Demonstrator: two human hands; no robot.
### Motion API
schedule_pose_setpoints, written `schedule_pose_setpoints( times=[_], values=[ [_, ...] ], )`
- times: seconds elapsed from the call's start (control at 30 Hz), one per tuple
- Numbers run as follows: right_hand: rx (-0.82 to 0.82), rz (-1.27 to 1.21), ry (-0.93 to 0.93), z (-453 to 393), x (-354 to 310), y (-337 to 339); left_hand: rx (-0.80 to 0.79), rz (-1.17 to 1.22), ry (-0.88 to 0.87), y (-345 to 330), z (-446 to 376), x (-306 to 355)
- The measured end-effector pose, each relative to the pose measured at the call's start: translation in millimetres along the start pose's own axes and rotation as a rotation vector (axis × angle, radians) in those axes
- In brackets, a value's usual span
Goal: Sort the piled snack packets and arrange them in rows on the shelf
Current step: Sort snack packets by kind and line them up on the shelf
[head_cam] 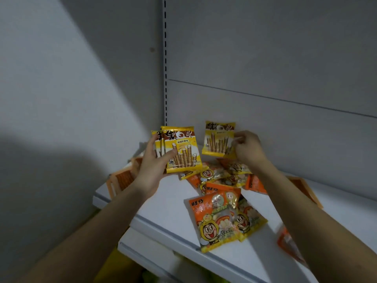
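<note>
Two hands were raised apart above the white shelf (pixel 167 209). Left hand (pixel 152 166) gripped a small stack of yellow wafer-roll packets (pixel 181 150), thumb across the front one. Right hand (pixel 247 148) pinched the right edge of a single yellow wafer-roll packet (pixel 217 139), held upright near the grey back panel (pixel 285 58). Below and between them, a pile of orange snack packets (pixel 220 211) lay loose on the shelf, overlapping each other.

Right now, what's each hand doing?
Left hand: grips a stack of yellow wafer-roll packets.
Right hand: pinches a single yellow wafer-roll packet.
</note>
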State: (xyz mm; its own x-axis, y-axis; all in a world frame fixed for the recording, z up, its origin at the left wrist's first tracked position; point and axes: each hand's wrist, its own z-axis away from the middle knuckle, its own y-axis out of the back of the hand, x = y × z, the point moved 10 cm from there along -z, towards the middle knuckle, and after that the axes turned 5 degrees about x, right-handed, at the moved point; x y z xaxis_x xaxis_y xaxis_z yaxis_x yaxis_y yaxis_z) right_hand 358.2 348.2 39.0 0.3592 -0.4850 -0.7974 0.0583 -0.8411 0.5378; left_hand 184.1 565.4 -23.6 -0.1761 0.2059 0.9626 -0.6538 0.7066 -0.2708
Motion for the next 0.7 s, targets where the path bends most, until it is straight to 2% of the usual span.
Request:
schedule_pose_setpoints(
  times=[0.13, 0.4, 0.57, 0.7],
  values=[
    [0.082, -0.253, -0.054, 25, 12, 50, -0.091, 0.033, 0.017, -40, 5, -21],
    [0.153, -0.155, -0.074, 85, 45, 134, -0.436, 0.011, 0.086, -178, 65, -31],
    [0.211, -0.186, -0.146, 134, 85, 212, -0.554, 0.012, 0.083, -255, 134, -48],
    [0.25, -0.22, -0.222, 199, 129, 290, -0.623, 0.048, 0.141, -315, 223, -70]
  ],
)
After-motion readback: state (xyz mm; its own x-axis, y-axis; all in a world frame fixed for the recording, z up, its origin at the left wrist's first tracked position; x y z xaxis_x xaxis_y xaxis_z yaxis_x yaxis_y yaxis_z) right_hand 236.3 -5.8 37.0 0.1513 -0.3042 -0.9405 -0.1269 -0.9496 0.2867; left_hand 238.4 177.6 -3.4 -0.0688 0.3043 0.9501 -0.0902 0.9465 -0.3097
